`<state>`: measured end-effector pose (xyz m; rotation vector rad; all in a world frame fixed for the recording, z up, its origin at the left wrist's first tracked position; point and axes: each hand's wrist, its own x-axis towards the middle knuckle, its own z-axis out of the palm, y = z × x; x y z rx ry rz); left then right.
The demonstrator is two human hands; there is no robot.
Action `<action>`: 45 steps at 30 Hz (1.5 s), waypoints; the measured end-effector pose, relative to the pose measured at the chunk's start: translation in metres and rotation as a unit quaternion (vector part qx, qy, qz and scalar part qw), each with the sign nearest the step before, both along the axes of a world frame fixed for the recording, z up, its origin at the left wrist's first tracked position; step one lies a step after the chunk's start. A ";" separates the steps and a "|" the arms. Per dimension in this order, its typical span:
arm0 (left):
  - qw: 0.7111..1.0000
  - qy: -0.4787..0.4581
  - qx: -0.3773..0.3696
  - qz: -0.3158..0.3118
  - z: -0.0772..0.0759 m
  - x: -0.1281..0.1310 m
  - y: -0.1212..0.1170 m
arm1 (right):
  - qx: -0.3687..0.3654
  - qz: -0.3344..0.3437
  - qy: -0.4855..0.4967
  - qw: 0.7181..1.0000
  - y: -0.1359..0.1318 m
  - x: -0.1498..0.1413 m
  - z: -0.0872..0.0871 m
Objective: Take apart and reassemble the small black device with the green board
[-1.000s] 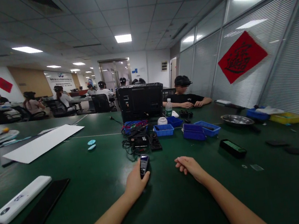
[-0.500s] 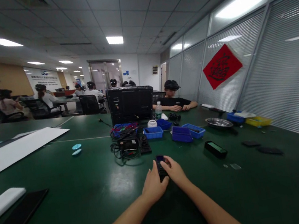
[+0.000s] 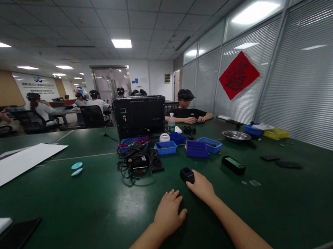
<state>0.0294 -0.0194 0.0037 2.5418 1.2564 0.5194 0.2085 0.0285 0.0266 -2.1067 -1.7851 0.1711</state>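
Note:
My right hand (image 3: 202,187) grips a small black boxy device (image 3: 187,175) by its right side, thumb at the near edge. Its exact kind I cannot make out. My left hand (image 3: 169,212) is apart from the device, palm down low over the green tabletop (image 3: 135,241), fingers spread and holding nothing. Right of my right hand lies a black case with a green inside (image 3: 233,164). Beyond the hands sit a black adapter with tangled cables (image 3: 138,161) and a flat black part with a round knob (image 3: 156,161).
Blue bins (image 3: 166,147), a baseball (image 3: 164,137), a water bottle (image 3: 171,122) and a large black panel (image 3: 140,115) stand ahead. A metal dish (image 3: 236,135) and yellow tray (image 3: 276,134) are right. A co-worker (image 3: 188,114) sits opposite. White board (image 3: 19,165) lies left.
My left hand has let go of the black device and moved back to the left. My right hand now holds the device alone, slightly farther right. The whole view has shifted a little.

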 end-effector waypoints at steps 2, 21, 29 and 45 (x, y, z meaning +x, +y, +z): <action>1.000 -0.003 -0.001 -0.002 0.001 -0.001 0.000 | 0.004 0.006 0.020 1.000 -0.001 0.000 0.000; 1.000 -0.012 0.001 -0.014 0.000 -0.005 0.001 | 0.054 -0.125 0.115 0.984 0.014 0.057 0.005; 1.000 -0.011 -0.001 -0.012 0.001 -0.006 -0.001 | 0.040 -0.136 -0.015 0.990 0.003 0.045 0.010; 1.000 -0.013 0.001 -0.009 -0.001 -0.004 0.000 | 0.067 0.025 -0.106 0.992 -0.013 -0.010 0.002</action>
